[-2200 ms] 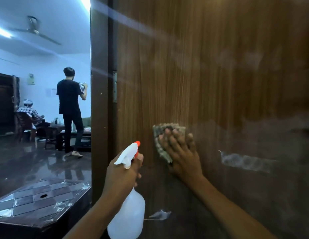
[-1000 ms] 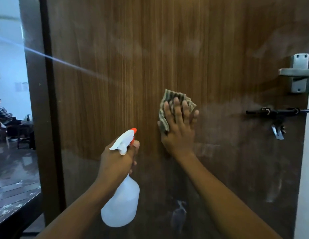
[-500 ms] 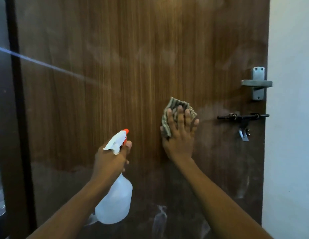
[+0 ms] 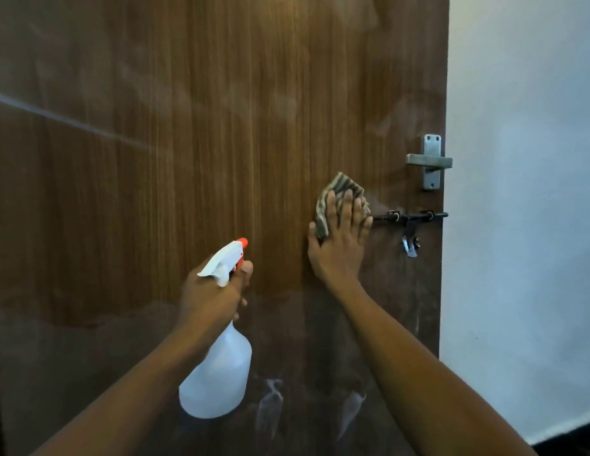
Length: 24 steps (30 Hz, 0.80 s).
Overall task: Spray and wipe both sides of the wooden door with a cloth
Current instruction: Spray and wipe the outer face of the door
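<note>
Door: brown wood-grain door panel (image 4: 188,159) fills the view, upright, long axis vertical, free edge at right next to a pale wall (image 4: 524,192)
Cloth: striped grey-green folded cloth (image 4: 341,189) flat on the door at mid height, right of centre
Right hand: right hand (image 4: 339,245) spread wide, fingers up, palm pressing the cloth to the wood; not gripping it, just pinning it
Key relation: black sliding bolt latch (image 4: 409,217) sits just right of the cloth, little finger about touching its bar end; grey metal lever handle (image 4: 430,161) up and right of that
Left hand: left hand (image 4: 214,297) curled tight round the neck of a white plastic spray bottle with orange nozzle tip (image 4: 218,373), held off the door, nozzle aimed at it, 1 finger on trigger
Nearer hand: right, already on the wood
Next move (guess): wipe must steer up or down round the hardware, cloth could snag on the bolt
Progress (guess): this side hazy with streaks, lower part darker, drips low down; far side not in view
</note>
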Each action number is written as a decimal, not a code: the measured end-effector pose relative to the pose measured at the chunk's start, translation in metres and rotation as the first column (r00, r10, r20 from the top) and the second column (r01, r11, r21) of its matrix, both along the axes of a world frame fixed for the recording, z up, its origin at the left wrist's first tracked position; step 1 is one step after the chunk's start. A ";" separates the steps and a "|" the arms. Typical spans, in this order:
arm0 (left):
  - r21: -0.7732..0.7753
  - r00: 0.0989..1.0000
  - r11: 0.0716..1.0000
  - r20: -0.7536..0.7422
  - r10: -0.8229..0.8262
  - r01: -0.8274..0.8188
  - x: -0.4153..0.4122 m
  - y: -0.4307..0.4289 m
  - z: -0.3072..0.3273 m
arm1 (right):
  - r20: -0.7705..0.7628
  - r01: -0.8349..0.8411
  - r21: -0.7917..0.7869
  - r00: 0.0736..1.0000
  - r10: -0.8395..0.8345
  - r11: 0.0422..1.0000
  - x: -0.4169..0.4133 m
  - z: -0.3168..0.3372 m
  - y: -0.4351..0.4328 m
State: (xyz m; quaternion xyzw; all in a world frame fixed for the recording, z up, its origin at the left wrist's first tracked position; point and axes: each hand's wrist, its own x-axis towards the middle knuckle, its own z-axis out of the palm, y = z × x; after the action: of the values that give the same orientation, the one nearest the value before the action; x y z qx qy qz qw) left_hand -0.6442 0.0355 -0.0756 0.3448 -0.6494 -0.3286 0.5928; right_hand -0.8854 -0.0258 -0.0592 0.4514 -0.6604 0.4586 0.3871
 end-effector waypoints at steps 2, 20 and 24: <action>-0.010 1.000 1.000 0.008 -0.003 0.003 -0.003 -0.002 0.005 | 0.043 -0.032 0.001 0.999 0.032 0.999 0.017 0.011 -0.006; -0.021 0.996 0.997 0.048 -0.073 0.074 -0.057 -0.001 0.016 | -0.095 0.004 0.174 0.995 0.013 0.985 -0.013 -0.059 0.011; -0.017 0.993 0.995 0.074 -0.092 0.093 -0.076 0.005 0.013 | -0.036 0.066 0.233 0.998 -0.059 0.970 -0.053 -0.095 0.030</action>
State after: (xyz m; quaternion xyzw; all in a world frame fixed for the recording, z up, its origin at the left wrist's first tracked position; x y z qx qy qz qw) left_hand -0.7198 0.0409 -0.0628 0.3200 -0.6894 -0.3361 0.5562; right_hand -0.9387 0.0043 -0.1539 0.4794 -0.7180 0.3588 0.3550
